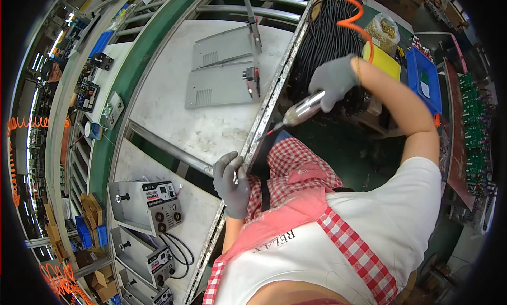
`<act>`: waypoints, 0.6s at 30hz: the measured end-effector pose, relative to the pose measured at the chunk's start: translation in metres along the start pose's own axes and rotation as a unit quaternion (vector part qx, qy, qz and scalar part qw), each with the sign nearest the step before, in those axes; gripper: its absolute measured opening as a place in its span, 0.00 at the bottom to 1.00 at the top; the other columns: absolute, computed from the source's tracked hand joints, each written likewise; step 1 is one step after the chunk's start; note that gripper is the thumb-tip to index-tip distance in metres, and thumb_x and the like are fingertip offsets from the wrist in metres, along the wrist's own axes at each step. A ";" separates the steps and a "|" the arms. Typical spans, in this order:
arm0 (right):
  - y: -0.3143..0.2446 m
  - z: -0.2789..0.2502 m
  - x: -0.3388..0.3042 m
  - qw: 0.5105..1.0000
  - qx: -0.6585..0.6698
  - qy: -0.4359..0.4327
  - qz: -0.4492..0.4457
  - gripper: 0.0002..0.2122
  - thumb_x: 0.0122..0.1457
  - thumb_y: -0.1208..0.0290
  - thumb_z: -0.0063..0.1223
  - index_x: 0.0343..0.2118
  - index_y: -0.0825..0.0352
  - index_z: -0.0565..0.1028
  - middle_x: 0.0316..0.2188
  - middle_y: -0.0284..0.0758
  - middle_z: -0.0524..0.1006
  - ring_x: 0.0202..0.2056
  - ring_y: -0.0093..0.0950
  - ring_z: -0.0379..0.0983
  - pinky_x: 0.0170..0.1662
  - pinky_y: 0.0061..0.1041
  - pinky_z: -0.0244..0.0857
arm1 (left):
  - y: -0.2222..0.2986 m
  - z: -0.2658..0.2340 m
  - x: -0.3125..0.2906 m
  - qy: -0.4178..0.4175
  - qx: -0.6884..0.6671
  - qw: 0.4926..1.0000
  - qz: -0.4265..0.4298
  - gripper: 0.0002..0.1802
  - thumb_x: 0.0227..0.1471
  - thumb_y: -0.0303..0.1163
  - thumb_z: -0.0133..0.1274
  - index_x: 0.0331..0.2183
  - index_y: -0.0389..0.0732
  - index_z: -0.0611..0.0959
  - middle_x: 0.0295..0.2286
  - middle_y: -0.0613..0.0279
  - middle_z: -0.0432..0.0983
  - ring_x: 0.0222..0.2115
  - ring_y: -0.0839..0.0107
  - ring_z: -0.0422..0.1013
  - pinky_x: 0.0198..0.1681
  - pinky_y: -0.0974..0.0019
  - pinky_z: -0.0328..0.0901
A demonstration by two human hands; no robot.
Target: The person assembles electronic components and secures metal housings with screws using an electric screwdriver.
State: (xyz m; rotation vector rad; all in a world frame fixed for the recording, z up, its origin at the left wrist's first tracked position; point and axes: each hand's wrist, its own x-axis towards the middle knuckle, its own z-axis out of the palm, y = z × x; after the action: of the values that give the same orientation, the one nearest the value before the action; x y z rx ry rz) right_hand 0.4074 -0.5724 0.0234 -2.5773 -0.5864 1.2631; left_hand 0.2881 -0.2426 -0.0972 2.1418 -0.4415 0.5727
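Two hands, both in grey gloves, well apart from each other. R hand (334, 83) is clamped round 1 silver driver (303, 110), tilted, bit pointing down-L twd the metal rail (275, 90); can't tell if the tip touches it. L hand (231, 186) is up nr the lower stretch of that rail, fingers bent, thumb close to them; can't tell if anything small sits btwn the fingertips.

2 grey panels (219, 87) lie next to each other on the upper white board (208, 128), across the rail from the driver. Each has 1 patch of slots + 1 narrow end plate standing at its R side; the nearer one's plate carries blk & red fittings.

1 bare roller (169, 148) runs btwn upper & lower boards. 3 grey units (132, 205) in a row on the lower board, blk fronts w/ knobs, furthest-down one only partly in view. Blk leads (187, 252) loop beside the middle unit, count unclear.

Nr R forearm: 1 thick blk cable bundle (325, 40), 1 clear bag (384, 30) of brass-col. bits, 1 yellow bin (384, 61), 1 blue tray (434, 88). 1 orange coiled hose (354, 20) hangs down nr R wrist. Far R: several green boards (471, 125), overlapping, can't count.
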 end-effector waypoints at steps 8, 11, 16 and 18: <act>0.040 -0.027 0.065 0.965 -0.152 -0.108 0.185 0.17 0.58 0.61 0.47 0.36 0.74 0.76 0.30 0.44 0.78 0.28 0.36 0.78 0.31 0.32 0.76 | 0.001 0.041 0.051 -0.010 0.076 0.994 0.084 0.21 0.44 0.26 0.55 0.44 0.37 0.74 0.42 0.49 0.70 0.41 0.51 0.67 0.44 0.55 0.63; 0.022 -0.029 0.114 0.923 -0.331 -0.118 0.159 0.19 0.56 0.54 0.49 0.42 0.65 0.77 0.39 0.37 0.78 0.41 0.35 0.73 0.46 0.38 0.65 | 0.012 0.052 0.087 0.029 0.141 0.985 0.093 0.26 0.46 0.31 0.57 0.48 0.38 0.71 0.44 0.49 0.69 0.41 0.50 0.67 0.44 0.55 0.63; 0.050 -0.027 0.206 0.909 -0.357 -0.168 0.132 0.21 0.55 0.52 0.50 0.44 0.63 0.77 0.42 0.36 0.77 0.43 0.36 0.72 0.48 0.38 0.63 | -0.009 0.063 0.104 -0.042 0.220 0.974 -0.019 0.26 0.45 0.34 0.57 0.48 0.39 0.72 0.41 0.51 0.70 0.38 0.52 0.68 0.41 0.54 0.64; 0.044 -0.031 0.208 0.895 -0.381 -0.190 0.136 0.21 0.55 0.51 0.50 0.44 0.63 0.77 0.43 0.35 0.77 0.44 0.36 0.71 0.49 0.38 0.62 | -0.020 0.056 0.101 -0.125 0.178 0.974 -0.066 0.22 0.45 0.35 0.57 0.45 0.42 0.75 0.37 0.55 0.73 0.36 0.56 0.70 0.40 0.56 0.64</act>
State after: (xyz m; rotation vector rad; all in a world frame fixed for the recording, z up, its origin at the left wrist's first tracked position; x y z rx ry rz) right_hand 0.5582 -0.5213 -0.1211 -3.1202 -0.9829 1.9805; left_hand 0.3956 -0.2879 -0.0849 2.5814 -0.3469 0.3241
